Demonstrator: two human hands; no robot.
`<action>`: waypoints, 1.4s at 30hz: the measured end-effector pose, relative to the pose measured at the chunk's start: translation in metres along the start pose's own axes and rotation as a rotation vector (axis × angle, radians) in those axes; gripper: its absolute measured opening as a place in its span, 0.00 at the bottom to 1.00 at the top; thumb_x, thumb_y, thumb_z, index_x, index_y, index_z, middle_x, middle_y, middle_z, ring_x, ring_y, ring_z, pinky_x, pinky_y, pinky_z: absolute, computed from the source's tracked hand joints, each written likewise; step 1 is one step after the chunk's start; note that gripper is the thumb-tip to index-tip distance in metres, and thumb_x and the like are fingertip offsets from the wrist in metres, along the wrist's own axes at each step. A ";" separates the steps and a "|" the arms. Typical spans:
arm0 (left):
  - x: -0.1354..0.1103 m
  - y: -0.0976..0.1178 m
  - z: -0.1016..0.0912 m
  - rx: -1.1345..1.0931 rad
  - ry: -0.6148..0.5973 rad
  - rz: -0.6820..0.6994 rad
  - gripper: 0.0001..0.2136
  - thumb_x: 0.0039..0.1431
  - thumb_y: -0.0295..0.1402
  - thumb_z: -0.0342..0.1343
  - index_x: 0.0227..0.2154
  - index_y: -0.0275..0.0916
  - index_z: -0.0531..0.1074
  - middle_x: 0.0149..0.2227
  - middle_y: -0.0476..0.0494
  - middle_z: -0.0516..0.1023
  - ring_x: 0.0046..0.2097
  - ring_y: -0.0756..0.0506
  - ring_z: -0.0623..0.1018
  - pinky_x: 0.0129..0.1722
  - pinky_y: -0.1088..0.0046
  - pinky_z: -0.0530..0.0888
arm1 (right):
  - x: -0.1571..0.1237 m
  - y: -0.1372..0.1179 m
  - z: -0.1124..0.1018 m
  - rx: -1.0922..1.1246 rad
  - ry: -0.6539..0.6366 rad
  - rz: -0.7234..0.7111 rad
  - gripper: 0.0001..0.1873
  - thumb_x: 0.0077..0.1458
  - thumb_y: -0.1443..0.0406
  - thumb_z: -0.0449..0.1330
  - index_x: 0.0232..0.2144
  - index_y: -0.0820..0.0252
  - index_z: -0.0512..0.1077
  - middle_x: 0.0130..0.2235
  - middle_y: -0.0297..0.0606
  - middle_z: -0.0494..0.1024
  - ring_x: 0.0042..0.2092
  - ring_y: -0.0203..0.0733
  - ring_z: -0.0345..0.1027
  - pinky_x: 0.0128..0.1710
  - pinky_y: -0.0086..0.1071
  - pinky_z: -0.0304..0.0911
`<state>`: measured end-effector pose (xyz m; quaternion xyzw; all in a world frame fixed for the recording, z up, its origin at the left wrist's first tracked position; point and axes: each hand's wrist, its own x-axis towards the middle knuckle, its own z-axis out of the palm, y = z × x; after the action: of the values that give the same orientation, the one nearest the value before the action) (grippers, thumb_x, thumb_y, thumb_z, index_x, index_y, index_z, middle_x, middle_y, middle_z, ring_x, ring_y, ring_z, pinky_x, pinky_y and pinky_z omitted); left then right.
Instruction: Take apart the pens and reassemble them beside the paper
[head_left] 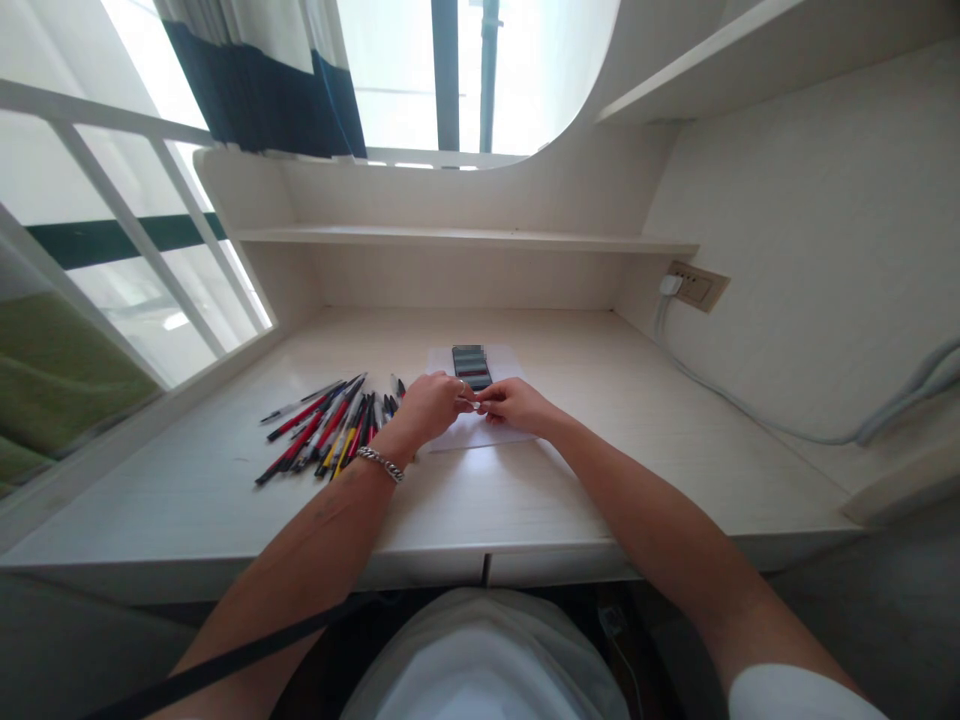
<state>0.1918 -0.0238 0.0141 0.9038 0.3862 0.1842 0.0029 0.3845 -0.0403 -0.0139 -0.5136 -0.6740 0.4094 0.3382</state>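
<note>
Observed from beside the desk: left hand (436,402) and right hand (517,404) meet above a flat white paper sheet (461,436), fingertips pinching a small white object (475,405) — too small to identify — just before a dark rectangular phone-like item (470,364). Good practice: light, opposed pinches, wrists steady, working low over the sheet.

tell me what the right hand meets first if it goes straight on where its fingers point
Most likely the left hand, perhaps after a small white piece in between; depth is unclear.
</note>
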 end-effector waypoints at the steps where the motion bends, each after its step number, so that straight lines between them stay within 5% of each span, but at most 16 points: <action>1: 0.000 -0.002 -0.001 -0.009 0.005 -0.028 0.09 0.58 0.38 0.58 0.38 0.45 0.82 0.37 0.41 0.82 0.41 0.42 0.78 0.43 0.68 0.71 | -0.001 0.000 -0.001 -0.044 0.026 -0.014 0.11 0.55 0.68 0.61 0.40 0.63 0.80 0.29 0.37 0.80 0.27 0.33 0.70 0.30 0.25 0.63; 7: -0.001 -0.021 0.002 -0.150 0.028 -0.157 0.10 0.57 0.36 0.57 0.38 0.43 0.81 0.38 0.43 0.83 0.40 0.43 0.79 0.42 0.70 0.72 | -0.006 -0.006 -0.005 -0.388 0.204 -0.148 0.08 0.52 0.68 0.64 0.35 0.57 0.81 0.35 0.36 0.82 0.36 0.38 0.74 0.40 0.28 0.65; 12: -0.002 -0.026 0.006 -0.240 0.023 -0.171 0.11 0.56 0.31 0.56 0.40 0.41 0.80 0.41 0.43 0.83 0.43 0.44 0.79 0.45 0.71 0.72 | -0.006 -0.002 0.004 -0.535 0.173 -0.216 0.11 0.53 0.71 0.62 0.36 0.56 0.81 0.37 0.37 0.83 0.39 0.40 0.75 0.42 0.28 0.64; 18: -0.002 -0.023 0.005 -0.288 -0.004 -0.176 0.12 0.55 0.29 0.55 0.40 0.40 0.80 0.42 0.44 0.82 0.44 0.44 0.79 0.46 0.72 0.73 | -0.007 0.002 0.009 -0.512 0.166 -0.241 0.14 0.52 0.71 0.63 0.42 0.58 0.79 0.39 0.38 0.82 0.39 0.38 0.74 0.41 0.27 0.64; 33: -0.001 -0.010 0.010 -0.415 -0.024 -0.040 0.11 0.54 0.33 0.56 0.39 0.40 0.79 0.40 0.45 0.83 0.41 0.45 0.79 0.43 0.72 0.73 | -0.006 -0.006 0.000 -0.384 0.232 -0.322 0.05 0.54 0.66 0.64 0.34 0.60 0.77 0.32 0.34 0.80 0.34 0.36 0.71 0.36 0.27 0.61; 42: 0.000 -0.028 0.010 -0.424 0.012 -0.070 0.13 0.52 0.35 0.59 0.40 0.39 0.79 0.37 0.45 0.83 0.38 0.45 0.79 0.40 0.73 0.73 | -0.011 -0.014 -0.024 -0.450 0.195 -0.232 0.07 0.54 0.68 0.62 0.34 0.59 0.80 0.34 0.35 0.81 0.36 0.37 0.72 0.37 0.28 0.60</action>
<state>0.1752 -0.0028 0.0006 0.8679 0.3700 0.2663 0.1971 0.4020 -0.0482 0.0087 -0.5321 -0.7666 0.1563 0.3237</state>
